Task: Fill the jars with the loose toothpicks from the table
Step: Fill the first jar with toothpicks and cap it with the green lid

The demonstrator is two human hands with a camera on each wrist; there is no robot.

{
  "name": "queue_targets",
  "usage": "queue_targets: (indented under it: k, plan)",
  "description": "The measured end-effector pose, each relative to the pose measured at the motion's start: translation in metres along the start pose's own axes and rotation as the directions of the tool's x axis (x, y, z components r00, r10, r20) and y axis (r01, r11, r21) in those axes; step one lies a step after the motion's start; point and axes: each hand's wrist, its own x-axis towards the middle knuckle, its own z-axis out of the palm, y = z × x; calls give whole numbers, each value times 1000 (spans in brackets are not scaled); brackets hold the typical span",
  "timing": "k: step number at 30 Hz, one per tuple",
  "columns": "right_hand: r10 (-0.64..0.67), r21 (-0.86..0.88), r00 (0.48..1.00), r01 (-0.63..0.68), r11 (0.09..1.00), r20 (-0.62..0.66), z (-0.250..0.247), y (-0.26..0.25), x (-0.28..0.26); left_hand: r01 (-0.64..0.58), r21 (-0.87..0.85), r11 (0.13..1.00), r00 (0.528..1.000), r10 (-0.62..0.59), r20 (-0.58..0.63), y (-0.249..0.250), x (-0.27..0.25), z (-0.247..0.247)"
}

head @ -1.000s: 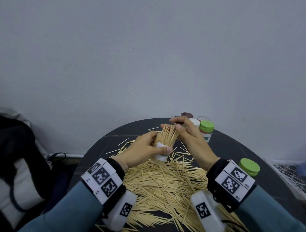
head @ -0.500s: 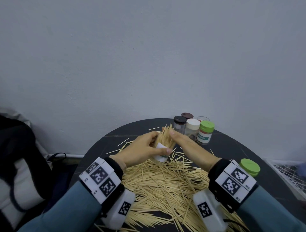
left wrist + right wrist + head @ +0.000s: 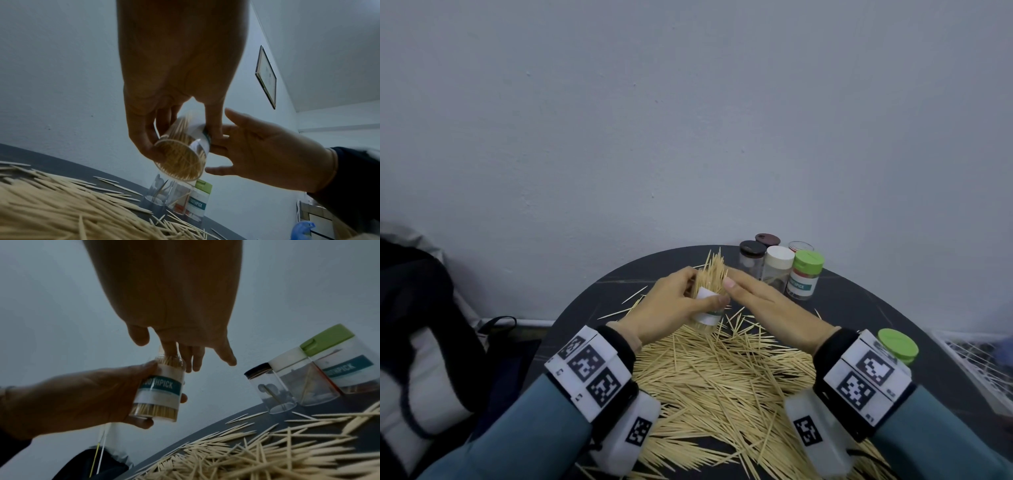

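A clear jar (image 3: 707, 310) with a white and teal TOOTHPICK label is held tilted above the black round table (image 3: 859, 308). My left hand (image 3: 671, 299) grips it round the body. A bundle of toothpicks (image 3: 714, 272) sticks out of its open top. My right hand (image 3: 767, 305) lies with straight fingers against the right side of that bundle and the jar's rim. In the right wrist view the fingertips (image 3: 193, 360) touch the jar (image 3: 160, 389) at its mouth. A wide pile of loose toothpicks (image 3: 722, 380) covers the table below both hands.
Several capped jars stand at the table's back: two dark-lidded (image 3: 751, 255), a white-lidded (image 3: 779, 262) and a green-lidded one (image 3: 806, 270). Another green-lidded jar (image 3: 897, 346) stands by my right wrist. A black bag (image 3: 417, 308) sits left, a white wire rack (image 3: 979, 363) right.
My right hand came down from above the toothpick bundle, its fingers straightened, and now lies flat against the bundle's right side. The left hand keeps the jar in about the same place.
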Motion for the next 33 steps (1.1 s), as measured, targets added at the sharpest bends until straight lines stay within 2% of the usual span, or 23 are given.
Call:
queue_targets:
  k: [7,12,16,23,28,33]
  plan:
    - [-49,-47,995,45,998,-82,-2,1,1,13,10,1000,1000,-13,-5,-2,0,-1]
    - [-30,-145,999,35,989,36,-1,3,1,0,66,998,1000,1,-19,-1,-1,-1]
    - [-32,-230,999,38,972,31,-1,5,3,2,75,997,999,1,-38,-2,0,-1]
    - [8,-220,998,8,975,69,-5,6,3,-15,122,992,999,19,-33,-3,1,-1]
    - [-21,-223,995,43,974,100,-7,6,3,-20,110,994,1000,23,-21,-1,0,0]
    - [-23,-329,988,74,941,156,-3,11,5,-25,134,991,1000,26,-1,-2,0,-1]
